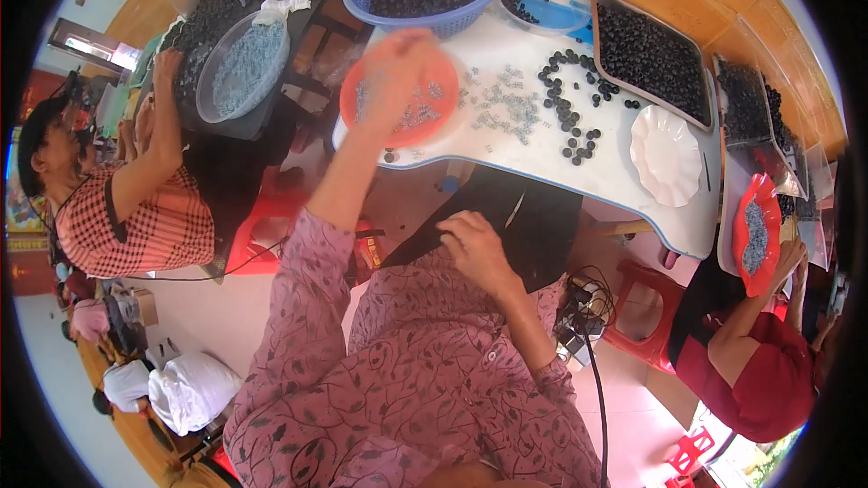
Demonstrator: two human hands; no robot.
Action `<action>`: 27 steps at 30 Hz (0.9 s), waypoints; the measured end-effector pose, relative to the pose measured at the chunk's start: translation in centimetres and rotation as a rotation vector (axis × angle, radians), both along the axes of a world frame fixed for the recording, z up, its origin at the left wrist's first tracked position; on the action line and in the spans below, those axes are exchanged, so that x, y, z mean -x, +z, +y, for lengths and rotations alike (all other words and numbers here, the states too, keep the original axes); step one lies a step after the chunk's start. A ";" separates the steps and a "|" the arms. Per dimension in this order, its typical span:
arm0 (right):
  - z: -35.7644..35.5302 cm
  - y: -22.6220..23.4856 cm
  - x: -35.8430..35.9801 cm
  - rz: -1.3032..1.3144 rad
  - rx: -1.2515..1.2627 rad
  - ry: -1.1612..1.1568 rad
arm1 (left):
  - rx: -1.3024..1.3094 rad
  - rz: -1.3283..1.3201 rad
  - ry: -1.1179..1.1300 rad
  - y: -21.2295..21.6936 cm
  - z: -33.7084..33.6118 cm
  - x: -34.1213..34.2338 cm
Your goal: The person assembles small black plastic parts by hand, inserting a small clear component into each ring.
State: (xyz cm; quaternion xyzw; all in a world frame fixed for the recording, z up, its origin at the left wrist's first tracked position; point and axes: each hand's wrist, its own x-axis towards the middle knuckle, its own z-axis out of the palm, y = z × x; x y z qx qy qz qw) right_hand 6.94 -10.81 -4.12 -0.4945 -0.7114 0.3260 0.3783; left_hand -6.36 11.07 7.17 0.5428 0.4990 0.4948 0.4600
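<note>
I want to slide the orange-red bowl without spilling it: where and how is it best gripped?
Probably by the near rim, from the person's side. The bowl is round and sits near the table's front edge; the left hand is over it, the blue basket crowds its far side, and small grey pieces lie to its right.

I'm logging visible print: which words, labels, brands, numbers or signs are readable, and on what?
None can be read.
Orange-red basin, blue basket, white table: no text seen.
Red object below the table: too blurred.
Colourful wall picture, far left: too small.
</note>
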 end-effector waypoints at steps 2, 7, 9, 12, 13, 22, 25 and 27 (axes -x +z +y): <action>0.0 0.1 1.1 -0.089 0.043 0.078 | -0.097 0.117 0.088 1.4 3.5 1.2; -0.1 -1.5 2.8 -0.274 -0.012 0.200 | -0.098 0.079 0.139 1.7 8.2 2.2; 0.1 -1.7 3.1 -0.306 -0.027 0.219 | -0.072 0.045 0.117 1.3 8.7 2.0; 0.6 -2.4 3.8 -0.355 -0.026 0.260 | -0.054 0.088 0.058 1.0 9.6 1.4; 0.6 -2.5 4.2 -0.371 -0.015 0.288 | -0.084 0.239 0.070 0.9 10.3 1.6; 2.1 -2.8 6.1 -0.478 0.086 0.411 | -0.530 0.598 -0.134 -1.5 2.4 -2.8; 1.7 -3.6 6.4 -0.447 0.015 0.375 | -0.549 0.793 -0.275 -3.0 -3.9 -4.1; 1.8 -3.8 5.8 -0.338 0.058 0.352 | -0.516 0.747 -0.277 -5.2 -6.3 -4.4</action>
